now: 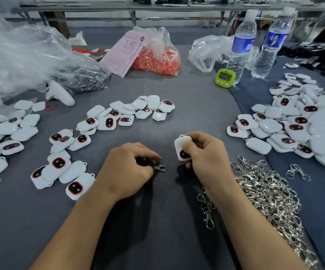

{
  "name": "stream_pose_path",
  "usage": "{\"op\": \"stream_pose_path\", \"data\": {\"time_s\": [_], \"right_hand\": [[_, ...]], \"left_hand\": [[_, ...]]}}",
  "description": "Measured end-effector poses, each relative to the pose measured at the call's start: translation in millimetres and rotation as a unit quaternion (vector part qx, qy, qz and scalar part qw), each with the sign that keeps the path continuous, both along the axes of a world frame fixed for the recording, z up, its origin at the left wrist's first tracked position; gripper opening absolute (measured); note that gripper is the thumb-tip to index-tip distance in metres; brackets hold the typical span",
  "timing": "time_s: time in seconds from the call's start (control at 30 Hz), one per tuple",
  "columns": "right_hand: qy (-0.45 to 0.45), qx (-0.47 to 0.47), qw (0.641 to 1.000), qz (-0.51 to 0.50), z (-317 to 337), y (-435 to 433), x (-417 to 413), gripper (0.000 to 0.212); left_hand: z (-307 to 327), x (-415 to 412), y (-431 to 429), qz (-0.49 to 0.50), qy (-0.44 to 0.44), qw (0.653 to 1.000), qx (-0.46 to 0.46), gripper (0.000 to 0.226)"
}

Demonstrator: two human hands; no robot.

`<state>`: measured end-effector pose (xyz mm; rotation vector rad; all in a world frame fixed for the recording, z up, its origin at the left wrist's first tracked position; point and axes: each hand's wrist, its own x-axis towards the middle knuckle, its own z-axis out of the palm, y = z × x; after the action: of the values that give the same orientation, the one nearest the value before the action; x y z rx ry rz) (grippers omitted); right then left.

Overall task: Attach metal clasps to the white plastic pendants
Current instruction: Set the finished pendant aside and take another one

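Currently, the left hand (130, 168) is pinching a small silver metal clasp (160, 168) in curled fingers low over the grey cloth-covered table (157, 221), with only the hook end of the clasp showing past the fingertips. The right hand (208, 152) is gripping a white rounded plastic pendant (182, 148) between thumb and curled fingers. The pendant's dark red-ringed face is pointing toward the camera, and the small loop on its upper edge is pointing up, away from the clasp. The two parts are sitting near each other but apart, so the joint is judged not yet made. Several risks are arising here. Because the loop is facing away from the clasp, the pendant is probably needing a turn in the grip, and the smooth shell could be slipping free during it. The clasp is being held by very little metal, so a sprung gate snapping back could be flicking it onto the table. The right forearm is lying among the loose heap of silver metal clasps (265, 191), so an arm movement could be dragging tangled pieces along. Whether the gate is standing open cannot be told
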<state>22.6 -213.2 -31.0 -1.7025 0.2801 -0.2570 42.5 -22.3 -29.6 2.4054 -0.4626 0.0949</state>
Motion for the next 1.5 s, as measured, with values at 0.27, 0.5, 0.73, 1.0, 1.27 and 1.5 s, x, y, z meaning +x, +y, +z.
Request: {"op": "stream_pose_path", "data": {"time_s": [0.27, 0.5, 0.73, 1.0, 1.27, 1.5], "right_hand": [[0.003, 0.115, 0.988, 0.102, 8.1, 8.7, -8.9, 0.008], [0.012, -0.078, 0.991, 0.104, 4.5, 11.8, -13.9, 0.024], [-0.005, -0.233, 0.97, 0.064, 3.5, 18.8, -16.2, 0.019], [-0.008, -0.333, 0.938, 0.1, 3.5, 22.6, -20.0, 0.011], [0.015, -0.402, 0.908, 0.113, 5.6, 24.3, -15.4, 0.012], [0.03, -0.249, 0.967, 0.041, 7.5, 20.7, -13.7, 0.018]], "left_hand": [[0.6, 1.7, 11.8, 0.034, 0.046, 0.998, -0.017, 0.017], [-3.0, -1.5, 8.8, 0.073, 0.007, 0.997, -0.037, 0.021], [-0.4, 0.3, 7.9, 0.06, 0.025, 0.998, -0.008, 0.014], [-0.2, -3.0, 7.5, 0.027, 0.024, 0.999, -0.007, 0.027], [1.7, -1.3, 4.8, -0.01, 0.028, 1.0, 0.009, 0.015], [-2.0, 0.7, 1.1, 0.07, 0.073, 0.984, -0.146, 0.01]]}}
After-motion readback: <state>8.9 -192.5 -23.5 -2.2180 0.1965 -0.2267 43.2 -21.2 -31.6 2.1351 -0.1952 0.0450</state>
